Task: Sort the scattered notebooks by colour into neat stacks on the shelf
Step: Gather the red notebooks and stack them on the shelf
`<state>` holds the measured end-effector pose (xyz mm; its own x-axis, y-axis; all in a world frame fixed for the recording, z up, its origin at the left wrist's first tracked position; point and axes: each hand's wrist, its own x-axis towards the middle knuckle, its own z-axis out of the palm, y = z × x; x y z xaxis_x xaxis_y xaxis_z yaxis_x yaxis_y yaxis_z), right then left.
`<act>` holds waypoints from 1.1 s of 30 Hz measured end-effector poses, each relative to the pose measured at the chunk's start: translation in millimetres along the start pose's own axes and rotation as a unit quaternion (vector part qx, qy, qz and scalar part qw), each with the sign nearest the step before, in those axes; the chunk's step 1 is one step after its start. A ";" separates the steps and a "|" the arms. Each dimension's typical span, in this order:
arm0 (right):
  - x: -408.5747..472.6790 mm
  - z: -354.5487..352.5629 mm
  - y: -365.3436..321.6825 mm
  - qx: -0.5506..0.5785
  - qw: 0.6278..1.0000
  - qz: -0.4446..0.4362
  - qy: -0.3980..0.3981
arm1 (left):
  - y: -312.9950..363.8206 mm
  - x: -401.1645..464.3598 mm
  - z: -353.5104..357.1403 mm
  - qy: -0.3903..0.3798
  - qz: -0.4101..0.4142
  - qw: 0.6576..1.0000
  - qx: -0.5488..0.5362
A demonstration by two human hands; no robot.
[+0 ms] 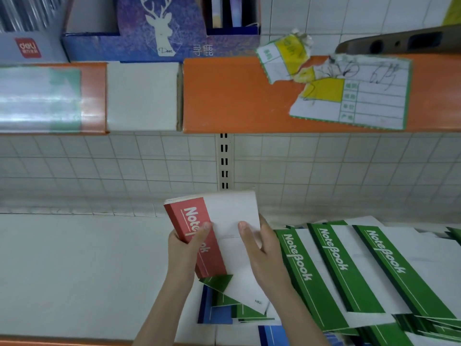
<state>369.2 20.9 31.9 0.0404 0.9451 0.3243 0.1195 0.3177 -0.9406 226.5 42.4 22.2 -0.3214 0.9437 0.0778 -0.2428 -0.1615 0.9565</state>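
Note:
I hold a small stack of red-and-white notebooks (219, 236) above the white shelf (74, 265), tilted toward me. My left hand (185, 245) grips the red spine side, thumb on the cover. My right hand (259, 245) grips the white side, thumb on top. Green notebooks (349, 268) lie fanned in an overlapping row to the right. Under my hands lie more green notebooks (224, 298) and blue notebooks (217, 315), loosely piled.
An orange shelf edge (224, 96) with torn price labels (349, 91) runs overhead. Boxes, one with a deer print (159, 28), stand on it. A slotted upright (224, 161) divides the tiled back wall. The shelf's orange front lip (62, 342) lies near me.

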 end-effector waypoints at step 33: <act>-196.9 -196.3 -47.8 -0.148 0.880 0.124 0.434 | -16.4 -157.5 181.7 -0.505 -0.092 0.846 0.145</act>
<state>550.3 -195.4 32.7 0.8283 0.5274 0.1889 0.2493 -0.0450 -0.9674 447.4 -51.1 45.3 0.6792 0.7337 -0.0188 0.0778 -0.0465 0.9959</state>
